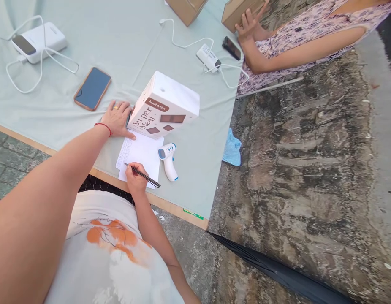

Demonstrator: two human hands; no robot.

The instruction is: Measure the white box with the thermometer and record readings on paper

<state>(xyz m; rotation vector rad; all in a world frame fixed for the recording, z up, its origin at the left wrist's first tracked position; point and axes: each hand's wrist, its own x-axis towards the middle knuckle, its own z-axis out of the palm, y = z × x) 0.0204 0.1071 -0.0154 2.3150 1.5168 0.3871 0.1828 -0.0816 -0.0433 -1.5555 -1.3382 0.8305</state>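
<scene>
Rough, blotched stone ground (293, 177) down the right, with grey brick paving (12, 162) at lower left. Between them, a tabletop under pale green cloth (195, 169), bare wooden strip (179, 214) along the near edge. At the far right, a co-worker's patterned sleeveless garment (297, 46); at the near side, a pale shirt (119, 253) with orange print. Off the near right corner, a long length of folded black fabric (262, 259). Along the top, two brown cardboard boxes (187, 8), the right one against the co-worker's hand (248, 25).

Toward the table's near side, a white box (170, 97) marked "Super Meal". Well apart at upper left, a white power bank (52, 42) with looped cable. At the box's near foot, white paper (147, 152), columns of small handwriting down its left side; cannot tell about any overlap with the box. Left of the box, a phone (92, 88), face up. Palm down just beside the box, the left hand (118, 119), fingers slightly apart, thumb at the paper's upper edge. Low over the paper, the right hand (137, 177). Right of the paper, a handheld thermometer (168, 162). Clamped in the right fingers, a slim black pen (146, 176), tip by the written columns.
</scene>
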